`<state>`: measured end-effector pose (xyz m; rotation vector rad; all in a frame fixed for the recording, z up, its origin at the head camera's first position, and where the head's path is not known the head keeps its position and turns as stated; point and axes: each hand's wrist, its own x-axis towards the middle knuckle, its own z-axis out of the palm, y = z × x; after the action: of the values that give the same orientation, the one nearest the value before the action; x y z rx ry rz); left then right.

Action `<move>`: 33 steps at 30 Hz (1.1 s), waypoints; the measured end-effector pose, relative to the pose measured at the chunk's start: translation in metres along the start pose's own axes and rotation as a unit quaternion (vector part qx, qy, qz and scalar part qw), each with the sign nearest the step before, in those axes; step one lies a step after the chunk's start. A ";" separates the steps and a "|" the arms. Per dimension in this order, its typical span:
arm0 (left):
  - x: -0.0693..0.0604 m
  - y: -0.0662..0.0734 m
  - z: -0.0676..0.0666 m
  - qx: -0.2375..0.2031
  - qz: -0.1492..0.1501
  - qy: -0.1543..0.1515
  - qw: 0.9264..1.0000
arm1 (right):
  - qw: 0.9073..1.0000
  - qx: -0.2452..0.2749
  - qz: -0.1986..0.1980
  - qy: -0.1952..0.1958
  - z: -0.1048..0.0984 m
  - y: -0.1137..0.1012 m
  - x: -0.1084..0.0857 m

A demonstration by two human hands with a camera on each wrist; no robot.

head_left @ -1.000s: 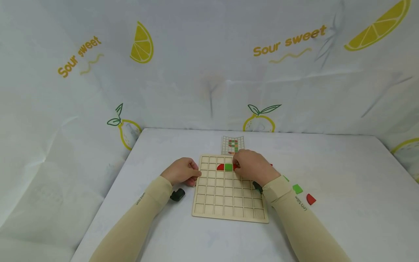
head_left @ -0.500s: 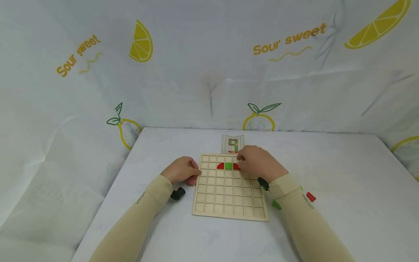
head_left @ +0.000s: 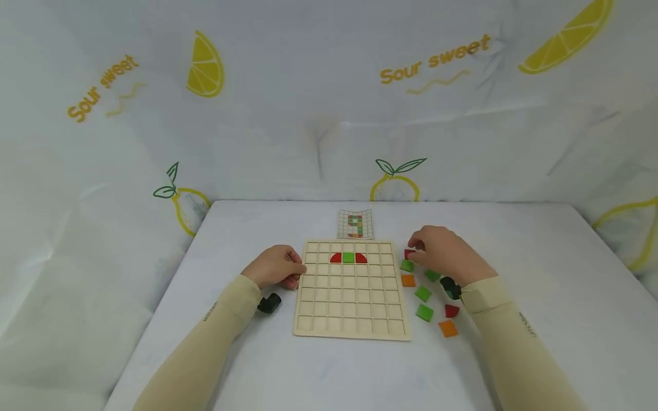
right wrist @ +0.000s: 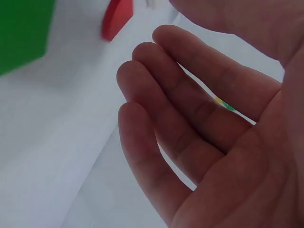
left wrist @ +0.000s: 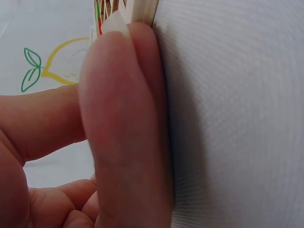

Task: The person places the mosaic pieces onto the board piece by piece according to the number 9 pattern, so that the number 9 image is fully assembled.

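Note:
A wooden grid board (head_left: pixel 348 297) lies on the table; in its second row from the back sit a red quarter-round (head_left: pixel 336 258), a green square (head_left: pixel 348 257) and another red quarter-round (head_left: pixel 361 258), side by side. My left hand (head_left: pixel 273 267) grips the board's left edge, and the left wrist view shows digits (left wrist: pixel 123 118) against the wooden edge (left wrist: pixel 143 12). Right of the board, my right hand (head_left: pixel 449 254) hovers by a red piece (head_left: pixel 409 254), fingers loosely bent. Its palm (right wrist: pixel 237 190) holds nothing in the right wrist view.
A printed pattern card (head_left: pixel 355 224) lies behind the board. Several loose green, orange and red pieces lie to the board's right, among them an orange square (head_left: pixel 448 329), a green square (head_left: pixel 424 313) and a red quarter-round (head_left: pixel 452 311). White patterned cloth stands behind the table.
My right hand has let go of the right-hand red quarter-round on the board and moved right to the loose pieces. The left hand keeps its place at the board's edge.

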<state>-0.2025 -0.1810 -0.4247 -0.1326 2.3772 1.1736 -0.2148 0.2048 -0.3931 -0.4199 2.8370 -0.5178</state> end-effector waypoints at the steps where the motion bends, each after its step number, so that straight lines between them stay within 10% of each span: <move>1: 0.000 0.000 0.000 -0.001 0.000 -0.001 1.000 | 1.000 0.002 0.007 -0.001 -0.001 0.004 -0.004; 13: -0.002 -0.001 -0.002 -0.005 0.005 -0.001 1.000 | 0.999 -0.004 0.041 -0.017 0.004 0.027 -0.036; 33: 0.000 -0.002 0.001 -0.011 0.009 -0.003 1.000 | 0.998 -0.018 0.052 -0.017 0.009 0.031 -0.032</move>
<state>-0.2014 -0.1816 -0.4259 -0.1149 2.3655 1.2070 -0.1896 0.2399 -0.4072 -0.2819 2.8205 -0.4360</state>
